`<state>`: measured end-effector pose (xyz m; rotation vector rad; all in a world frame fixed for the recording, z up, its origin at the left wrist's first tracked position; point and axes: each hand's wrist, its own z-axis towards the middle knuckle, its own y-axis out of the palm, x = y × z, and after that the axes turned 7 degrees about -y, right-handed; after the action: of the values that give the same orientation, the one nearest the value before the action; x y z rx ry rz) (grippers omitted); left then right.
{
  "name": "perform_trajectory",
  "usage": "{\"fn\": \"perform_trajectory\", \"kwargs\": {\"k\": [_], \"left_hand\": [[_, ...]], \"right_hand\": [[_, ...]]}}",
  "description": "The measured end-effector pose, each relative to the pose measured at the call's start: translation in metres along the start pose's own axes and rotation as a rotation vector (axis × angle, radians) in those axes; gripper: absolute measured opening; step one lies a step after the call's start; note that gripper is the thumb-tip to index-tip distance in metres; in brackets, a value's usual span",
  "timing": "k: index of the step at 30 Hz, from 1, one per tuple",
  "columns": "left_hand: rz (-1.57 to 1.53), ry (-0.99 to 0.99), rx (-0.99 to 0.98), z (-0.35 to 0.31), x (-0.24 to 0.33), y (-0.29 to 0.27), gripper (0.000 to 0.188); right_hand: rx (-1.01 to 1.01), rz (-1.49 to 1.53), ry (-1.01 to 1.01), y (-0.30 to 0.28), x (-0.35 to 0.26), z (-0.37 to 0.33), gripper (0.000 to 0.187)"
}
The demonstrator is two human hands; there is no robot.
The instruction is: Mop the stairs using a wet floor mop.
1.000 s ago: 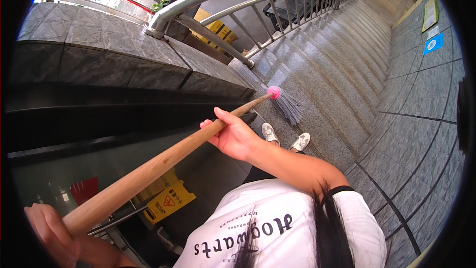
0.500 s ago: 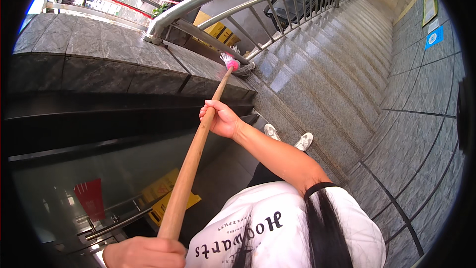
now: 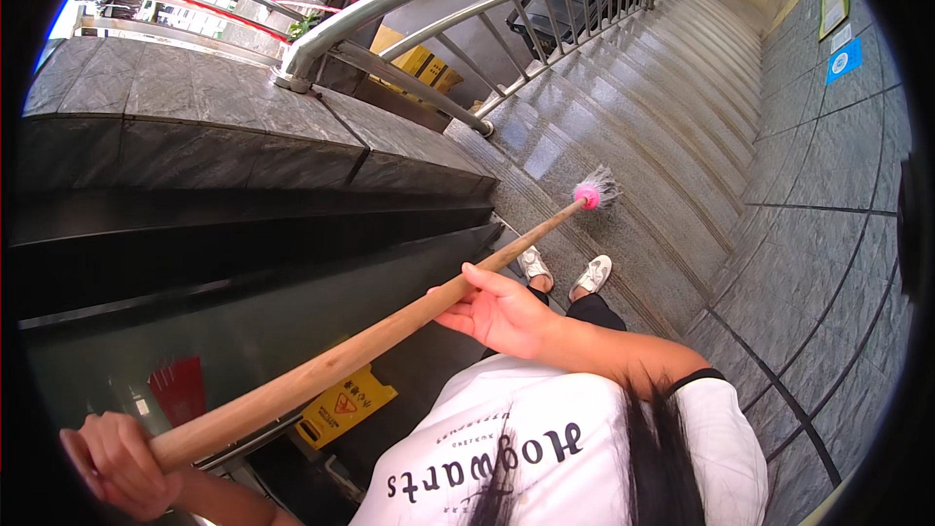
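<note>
A mop with a long wooden handle, a pink collar and a grey-white string head slants across the view. Its head rests on the grey stone steps, just beyond my white shoes. At the lower left, my left hand wraps round the top end of the handle. Farther down the shaft, my right hand holds it with the thumb on top and the fingers curled beneath.
Stone stairs run away from me, bounded by a metal railing and a tiled wall. At left stands a tiled ledge. A yellow warning sign is below the handle.
The mop head has swung right from the ledge corner by the railing post onto the steps. My left hand moved left and up; my right hand moved right and closer to me.
</note>
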<state>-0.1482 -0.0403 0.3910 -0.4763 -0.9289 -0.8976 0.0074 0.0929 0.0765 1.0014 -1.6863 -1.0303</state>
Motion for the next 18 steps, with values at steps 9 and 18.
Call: {"fn": "perform_trajectory", "kwargs": {"k": [9, 18], "left_hand": [[-0.030, -0.695, -0.627, -0.066, -0.230, 0.084, 0.007], [0.220, -0.476, -0.805, -0.063, -0.219, 0.102, 0.016]], "right_hand": [[0.633, 0.172, -0.383, -0.174, -0.078, 0.023, 0.010], [0.597, 0.092, -0.308, -0.164, -0.092, 0.112, 0.012]]}}
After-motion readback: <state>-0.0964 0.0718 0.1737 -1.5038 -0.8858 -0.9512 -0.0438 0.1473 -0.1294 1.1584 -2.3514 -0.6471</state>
